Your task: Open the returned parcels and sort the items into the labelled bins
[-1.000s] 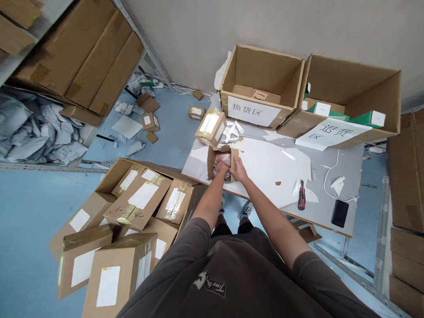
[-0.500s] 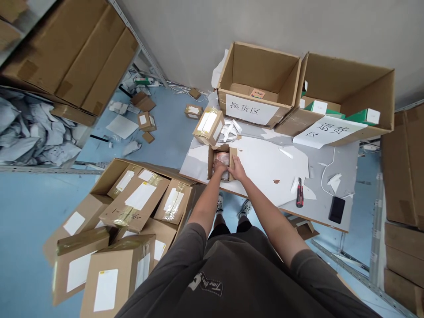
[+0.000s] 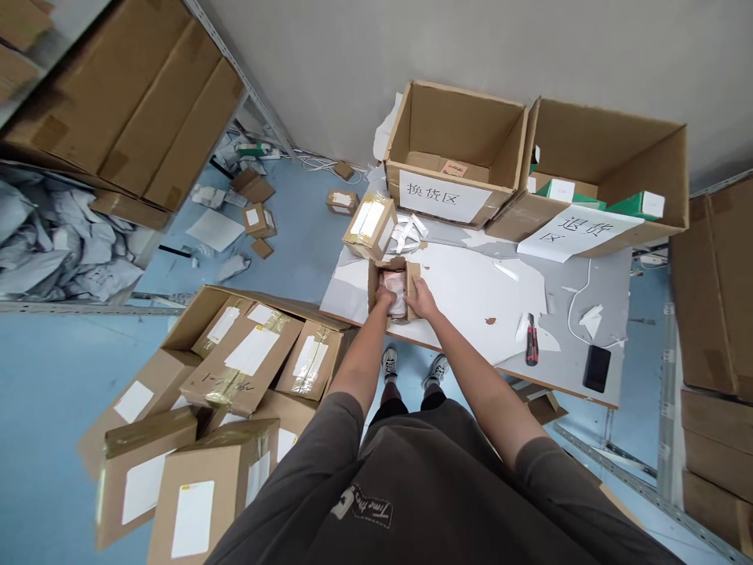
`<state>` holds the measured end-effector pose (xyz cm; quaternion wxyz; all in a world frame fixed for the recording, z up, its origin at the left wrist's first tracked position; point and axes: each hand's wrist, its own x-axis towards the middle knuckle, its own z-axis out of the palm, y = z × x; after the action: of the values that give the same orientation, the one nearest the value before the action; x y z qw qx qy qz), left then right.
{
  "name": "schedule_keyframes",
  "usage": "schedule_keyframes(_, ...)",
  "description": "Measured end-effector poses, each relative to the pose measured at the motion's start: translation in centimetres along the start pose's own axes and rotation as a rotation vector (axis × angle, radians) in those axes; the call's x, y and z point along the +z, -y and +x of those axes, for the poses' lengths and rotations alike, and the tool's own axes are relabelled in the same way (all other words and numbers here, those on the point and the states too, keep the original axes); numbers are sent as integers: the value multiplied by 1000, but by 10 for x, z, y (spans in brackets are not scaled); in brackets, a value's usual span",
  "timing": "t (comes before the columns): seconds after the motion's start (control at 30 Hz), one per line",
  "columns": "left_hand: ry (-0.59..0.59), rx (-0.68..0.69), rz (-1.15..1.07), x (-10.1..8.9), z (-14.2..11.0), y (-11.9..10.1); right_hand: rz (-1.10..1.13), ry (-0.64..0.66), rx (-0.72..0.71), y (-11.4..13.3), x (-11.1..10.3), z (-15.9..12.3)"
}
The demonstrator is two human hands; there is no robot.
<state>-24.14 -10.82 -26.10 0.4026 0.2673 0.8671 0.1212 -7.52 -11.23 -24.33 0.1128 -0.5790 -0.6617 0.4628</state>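
A small open cardboard box (image 3: 372, 281) stands at the near left edge of the table. Inside it lies a pinkish packet in clear wrapping (image 3: 396, 284). My left hand (image 3: 385, 297) reaches into the box, its fingers closed at the packet's left side. With my right hand (image 3: 422, 300) I grip the box's right flap, thumb on the inner side. A taped carton with a white label (image 3: 369, 226) stands just behind the open box. What the packet contains cannot be made out.
Two large open cartons stand at the back, the left one (image 3: 450, 192) with a small orange box, the right one (image 3: 580, 231) with green boxes. A red-and-black utility knife (image 3: 532, 341) and a phone (image 3: 597, 369) lie right. Several labelled parcels (image 3: 250, 349) fill a carton at left.
My left hand has shifted slightly left and down, so more of the wrapped packet shows. My right hand keeps its place on the flap.
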Motion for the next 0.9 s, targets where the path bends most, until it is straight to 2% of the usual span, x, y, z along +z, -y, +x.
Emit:
schedule_keyframes(0.17,71,30,-6,-12,-13,0,-26,-4,14,3,-1,2)
schedule_keyframes(0.37,42,108,-49,-34,-36,-4,6,-23,14,8,-1,1)
schedule_keyframes(0.57,5,182,-119,-72,-51,-7,-21,-33,68,18,-7,-2)
schedule_keyframes(0.73,-5,247,-209,-107,-61,-12,30,-96,45,31,-18,-7)
schedule_keyframes(0.83,31,297,-339,-124,-71,-18,138,-173,21,44,-28,-10)
schedule_keyframes(0.9,58,337,-422,-130,-79,-24,291,-237,1,56,-36,-14)
